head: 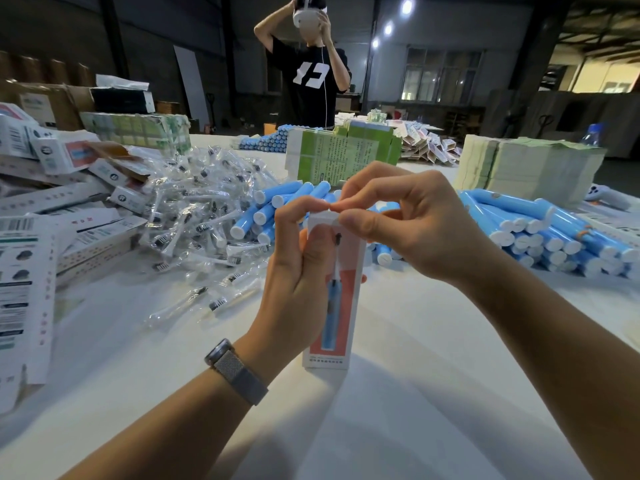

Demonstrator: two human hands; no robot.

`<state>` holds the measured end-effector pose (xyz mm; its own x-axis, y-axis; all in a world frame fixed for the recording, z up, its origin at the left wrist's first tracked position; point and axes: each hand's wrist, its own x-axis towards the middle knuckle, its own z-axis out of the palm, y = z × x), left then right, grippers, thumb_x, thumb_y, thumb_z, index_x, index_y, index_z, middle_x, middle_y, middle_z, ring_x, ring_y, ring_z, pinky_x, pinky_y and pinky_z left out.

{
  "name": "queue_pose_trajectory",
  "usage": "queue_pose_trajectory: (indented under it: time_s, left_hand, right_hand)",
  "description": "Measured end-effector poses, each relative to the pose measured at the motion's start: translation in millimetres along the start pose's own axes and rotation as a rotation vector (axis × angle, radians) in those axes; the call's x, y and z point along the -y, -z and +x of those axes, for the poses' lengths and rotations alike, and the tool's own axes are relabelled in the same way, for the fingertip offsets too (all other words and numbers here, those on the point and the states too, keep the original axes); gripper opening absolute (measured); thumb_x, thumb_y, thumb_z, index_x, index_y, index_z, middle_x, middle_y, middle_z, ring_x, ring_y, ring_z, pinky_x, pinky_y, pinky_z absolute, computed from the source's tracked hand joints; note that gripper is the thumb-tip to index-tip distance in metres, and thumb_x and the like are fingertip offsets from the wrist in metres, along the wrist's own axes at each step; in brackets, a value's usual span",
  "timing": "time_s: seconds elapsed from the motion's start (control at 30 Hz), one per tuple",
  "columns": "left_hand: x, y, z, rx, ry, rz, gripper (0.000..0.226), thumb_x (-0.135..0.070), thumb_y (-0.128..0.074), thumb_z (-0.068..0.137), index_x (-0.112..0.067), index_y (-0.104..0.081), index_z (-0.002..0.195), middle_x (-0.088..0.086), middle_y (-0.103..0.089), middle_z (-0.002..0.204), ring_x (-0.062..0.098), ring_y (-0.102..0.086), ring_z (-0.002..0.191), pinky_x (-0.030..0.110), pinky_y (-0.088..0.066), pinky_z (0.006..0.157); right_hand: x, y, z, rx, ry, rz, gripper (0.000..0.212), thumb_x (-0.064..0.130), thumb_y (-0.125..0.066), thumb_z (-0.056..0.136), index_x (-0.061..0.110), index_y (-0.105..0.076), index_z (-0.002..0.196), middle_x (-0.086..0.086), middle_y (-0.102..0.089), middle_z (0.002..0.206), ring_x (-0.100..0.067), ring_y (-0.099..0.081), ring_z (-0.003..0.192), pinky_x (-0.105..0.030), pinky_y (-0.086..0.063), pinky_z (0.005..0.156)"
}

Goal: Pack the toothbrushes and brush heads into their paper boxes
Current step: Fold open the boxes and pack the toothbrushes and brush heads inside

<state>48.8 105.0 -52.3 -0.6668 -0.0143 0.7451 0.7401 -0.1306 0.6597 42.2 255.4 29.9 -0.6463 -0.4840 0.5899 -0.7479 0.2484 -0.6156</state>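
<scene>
Paper box (334, 299) stood upright at frame centre on the tabletop (398, 393), left hand (294, 268) gripping its side, right hand (408, 220) pinching its top flap.

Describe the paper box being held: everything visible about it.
The paper box is a tall, slim white carton printed with a blue toothbrush on a red-pink panel. It stands upright, its base on the white table. The left hand grips its side; the right hand works at its top flap.

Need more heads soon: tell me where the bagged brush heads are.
The bagged brush heads lie heaped left of centre on the white table, between flat paper boxes and blue toothbrush handles.
</scene>
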Motion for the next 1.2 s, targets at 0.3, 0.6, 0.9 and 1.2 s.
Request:
queue_pose_trajectory:
  time_s: [0.3,0.6,0.9,1.2]
  left_hand:
    - [2,2,2,-0.043,0.019,-0.031,0.012,-0.038,-0.043,0.099,-0.048,-0.050,0.100,0.029,-0.055,0.104,0.061,-0.055,0.083,0.073,-0.051,0.066]
    - [7,0,-5,0.038,0.006,0.026,0.028,-0.042,-0.043,0.096,-0.059,-0.047,0.118,0.008,-0.059,0.111,0.034,-0.062,0.088,0.046,-0.057,0.074]
    - [8,-2,-6,0.049,0.004,-0.061,0.048,-0.005,-0.039,0.095,-0.045,-0.044,0.121,-0.012,-0.059,0.119,0.007,-0.065,0.102,0.021,-0.054,0.077]
    - [16,0,-12,0.289,0.127,0.063,0.090,-0.011,-0.048,0.070,-0.069,-0.031,0.136,-0.033,-0.026,0.155,0.003,-0.022,0.149,0.061,-0.028,0.115]
  right_hand:
    - [-5,2,1,0.048,0.064,-0.081,0.009,0.011,-0.070,0.086,0.015,-0.073,0.094,-0.001,-0.061,0.097,-0.018,-0.061,0.096,-0.033,-0.057,0.064]
    - [-31,-20,-1,-0.214,-0.138,0.440,0.009,0.013,-0.067,0.083,0.008,-0.072,0.088,0.002,-0.065,0.095,-0.023,-0.059,0.089,-0.050,-0.043,0.077]
    - [-28,-30,-8,-0.245,-0.161,0.087,0.032,0.028,-0.073,0.086,0.029,-0.067,0.118,0.000,-0.051,0.122,-0.013,-0.057,0.108,-0.025,-0.052,0.088]
    - [-26,-5,-20,-0.388,-0.458,0.659,0.069,0.013,-0.060,0.076,0.005,-0.038,0.141,-0.012,-0.056,0.098,-0.025,-0.054,0.089,-0.036,-0.048,0.079]
